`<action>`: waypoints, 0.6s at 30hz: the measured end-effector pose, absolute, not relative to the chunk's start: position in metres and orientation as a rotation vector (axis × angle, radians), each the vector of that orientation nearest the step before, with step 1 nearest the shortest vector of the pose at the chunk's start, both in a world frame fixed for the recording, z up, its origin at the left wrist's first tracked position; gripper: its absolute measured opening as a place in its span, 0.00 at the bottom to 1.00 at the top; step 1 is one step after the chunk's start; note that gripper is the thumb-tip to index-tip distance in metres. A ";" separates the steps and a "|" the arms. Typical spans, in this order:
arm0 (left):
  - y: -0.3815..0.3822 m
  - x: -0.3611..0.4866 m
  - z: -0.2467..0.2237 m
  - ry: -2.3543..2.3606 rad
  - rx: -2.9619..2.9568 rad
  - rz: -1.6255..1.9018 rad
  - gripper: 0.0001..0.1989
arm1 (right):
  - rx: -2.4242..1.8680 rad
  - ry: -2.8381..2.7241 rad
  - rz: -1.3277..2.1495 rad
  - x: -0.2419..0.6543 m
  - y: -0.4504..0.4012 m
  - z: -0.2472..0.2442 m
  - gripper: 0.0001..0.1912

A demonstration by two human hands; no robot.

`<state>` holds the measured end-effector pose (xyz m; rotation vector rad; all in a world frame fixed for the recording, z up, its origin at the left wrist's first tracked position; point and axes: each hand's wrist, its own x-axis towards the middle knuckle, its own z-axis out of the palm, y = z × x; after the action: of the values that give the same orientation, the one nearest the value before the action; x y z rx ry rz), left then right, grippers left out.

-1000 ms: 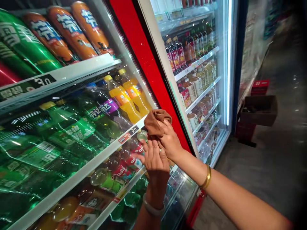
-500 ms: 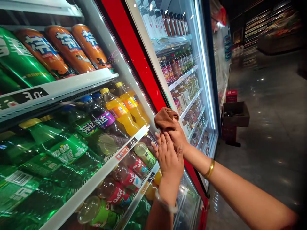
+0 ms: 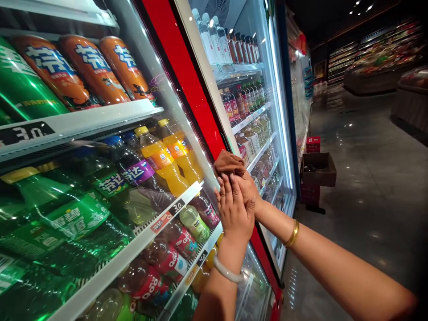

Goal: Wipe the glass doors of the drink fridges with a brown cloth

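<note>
A brown cloth [image 3: 229, 162] is bunched in my right hand [image 3: 246, 186], at the red frame [image 3: 203, 93] of a glass-fronted drinks fridge. A gold bangle [image 3: 293, 233] circles my right wrist. My left hand [image 3: 236, 214] lies flat with fingers stretched, its fingertips just below the cloth and overlapping my right hand. It holds nothing. On the left wrist is a pale bangle [image 3: 227, 269]. The right fingers are partly hidden by the cloth and left hand. Behind the fridge glass stand orange soda bottles [image 3: 162, 156] close to my hands.
Orange cans [image 3: 92, 71] and large green bottles [image 3: 67, 218] fill shelves on the left. A second lit fridge [image 3: 256, 102] holds bottled drinks. Farther right, an open carton [image 3: 319, 169] sits above the shiny floor [image 3: 361, 209], with produce displays [image 3: 381, 62] behind.
My view has shifted slightly, showing more of the aisle on the right. Both hands remain together at the red frame, with the cloth still in the right hand.
</note>
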<state>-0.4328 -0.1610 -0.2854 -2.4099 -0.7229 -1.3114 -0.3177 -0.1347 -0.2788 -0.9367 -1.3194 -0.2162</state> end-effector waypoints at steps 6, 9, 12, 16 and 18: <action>-0.160 -0.417 -0.287 -0.724 -2.533 -1.054 0.36 | -0.945 -1.334 -0.250 -0.301 -0.155 -0.302 0.24; -0.153 -0.410 -0.266 -0.727 -2.452 -1.094 0.38 | -0.948 -1.416 -0.244 -0.281 -0.147 -0.274 0.22; -0.142 -0.401 -0.242 -0.795 -2.380 -1.049 0.38 | -0.946 -1.438 -0.231 -0.260 -0.133 -0.243 0.16; -0.135 -0.395 -0.238 -0.901 -2.339 -0.904 0.37 | -0.940 -1.381 -0.189 -0.254 -0.129 -0.250 0.17; -0.134 -0.394 -0.244 -0.885 -2.329 -0.875 0.37 | -0.924 -1.352 -0.170 -0.258 -0.130 -0.260 0.18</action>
<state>-0.3943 -0.1345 -0.2438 -2.3293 -0.8851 -0.8750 -0.2576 -0.1304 -0.2604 -0.9240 -1.3519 -0.1699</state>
